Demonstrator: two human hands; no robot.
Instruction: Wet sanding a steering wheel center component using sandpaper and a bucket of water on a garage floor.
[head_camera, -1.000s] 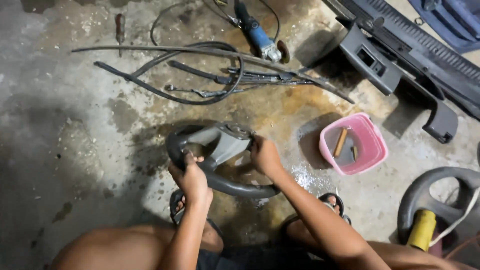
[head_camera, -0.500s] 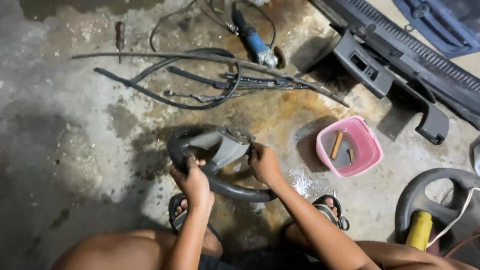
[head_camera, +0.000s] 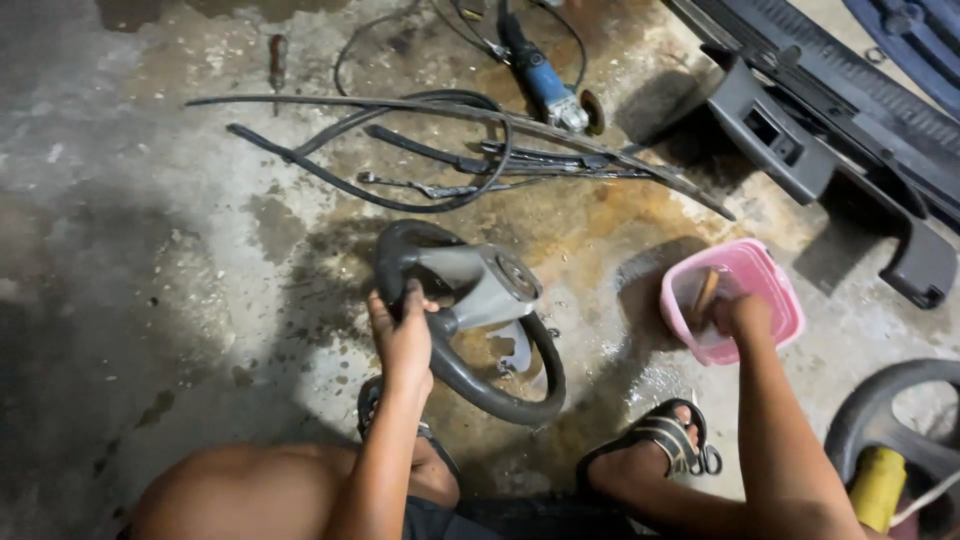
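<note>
two hands | left hand (head_camera: 402, 338) grip closed on steering wheel (head_camera: 470, 320) rim | right hand (head_camera: 738, 318) grip unclear in pink tub (head_camera: 775, 290)

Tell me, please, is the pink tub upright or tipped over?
Upright: the pink tub stands on the floor, mouth up, with the right hand reaching inside.

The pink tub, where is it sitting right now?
In the head view, the pink tub sits on the concrete floor at right, beside the steering wheel; the right hand reaches into it.
</note>
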